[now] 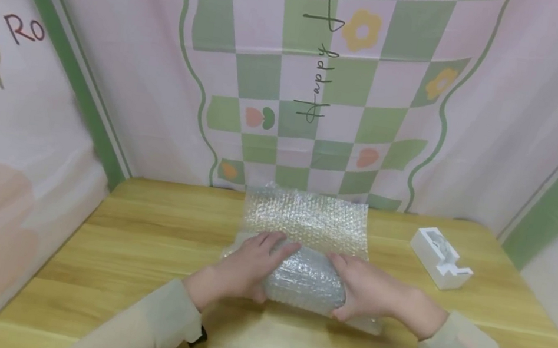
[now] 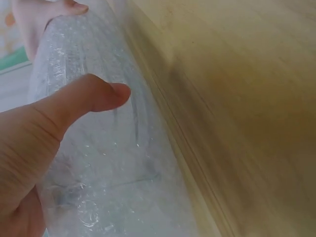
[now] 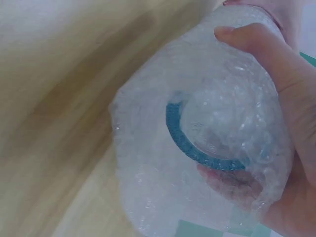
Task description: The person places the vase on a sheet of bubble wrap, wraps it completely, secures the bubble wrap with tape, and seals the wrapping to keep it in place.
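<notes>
Bubble-wrap roll [image 1: 304, 278] on the wooden table [image 1: 144, 298], directly in front of the person, between the hands. Long axis runs left to right across the body, the right end dipping slightly toward the person. Left hand [image 1: 253, 262] grips the left part, right hand [image 1: 369, 291] the right end; neither is clearly nearer. Both spread broadly round the curve: fingers over the top, thumbs on the near side.

Key relation: the flat sheet of bubble wrap [image 1: 305, 219] extends from the far side of the roll, away from the person, toward the checkered cloth backdrop [image 1: 303, 76]. Its free run lies crosswise to the roll's axis. Judgement: any further turning depends on keeping the axis square to that run; the slight skew could make the layers drift sideways.

Right-wrist view: a curved blue band [image 3: 180, 133] shows through the film at the end; the wrapped object cannot be identified. White tape dispenser [image 1: 441, 259] stands apart, beyond the right hand, on its side.
</notes>
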{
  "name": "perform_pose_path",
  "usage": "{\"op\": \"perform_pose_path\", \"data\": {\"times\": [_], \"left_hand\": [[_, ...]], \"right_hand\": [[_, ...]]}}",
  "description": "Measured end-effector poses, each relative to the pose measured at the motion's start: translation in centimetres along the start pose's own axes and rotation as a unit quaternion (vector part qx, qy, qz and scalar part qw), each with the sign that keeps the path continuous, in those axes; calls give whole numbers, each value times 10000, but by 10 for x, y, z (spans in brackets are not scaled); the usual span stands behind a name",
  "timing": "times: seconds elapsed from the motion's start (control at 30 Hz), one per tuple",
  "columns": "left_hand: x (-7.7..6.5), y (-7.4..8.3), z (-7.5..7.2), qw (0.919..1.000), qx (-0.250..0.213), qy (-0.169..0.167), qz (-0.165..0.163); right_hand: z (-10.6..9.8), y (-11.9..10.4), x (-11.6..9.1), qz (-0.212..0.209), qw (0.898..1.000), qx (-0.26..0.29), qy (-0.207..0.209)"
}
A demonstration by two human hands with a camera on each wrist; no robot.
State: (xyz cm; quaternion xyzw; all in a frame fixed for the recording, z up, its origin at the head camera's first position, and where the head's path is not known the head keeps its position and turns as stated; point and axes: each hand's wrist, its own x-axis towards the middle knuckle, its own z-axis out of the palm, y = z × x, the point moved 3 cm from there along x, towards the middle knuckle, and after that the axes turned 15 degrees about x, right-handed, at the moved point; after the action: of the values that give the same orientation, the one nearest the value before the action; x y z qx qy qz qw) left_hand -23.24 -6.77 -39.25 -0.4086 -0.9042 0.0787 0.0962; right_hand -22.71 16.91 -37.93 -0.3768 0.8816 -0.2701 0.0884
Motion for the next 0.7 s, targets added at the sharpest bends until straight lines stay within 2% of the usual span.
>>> {"op": "perform_pose_path", "data": {"times": [0.3, 0.47, 0.7], "left_hand": [[-4, -2, -2, 9992, -390, 30, 40], [-6, -3, -2, 9980, -607, -143, -41], [-9, -3, -2, 9980, -609, -94, -129]], "right_hand": [[-7, -5, 5, 63, 9983, 378, -433], [-10, -7, 8, 65, 9959, 627, -642], [-16, -9, 13, 123, 9942, 680, -827]]}}
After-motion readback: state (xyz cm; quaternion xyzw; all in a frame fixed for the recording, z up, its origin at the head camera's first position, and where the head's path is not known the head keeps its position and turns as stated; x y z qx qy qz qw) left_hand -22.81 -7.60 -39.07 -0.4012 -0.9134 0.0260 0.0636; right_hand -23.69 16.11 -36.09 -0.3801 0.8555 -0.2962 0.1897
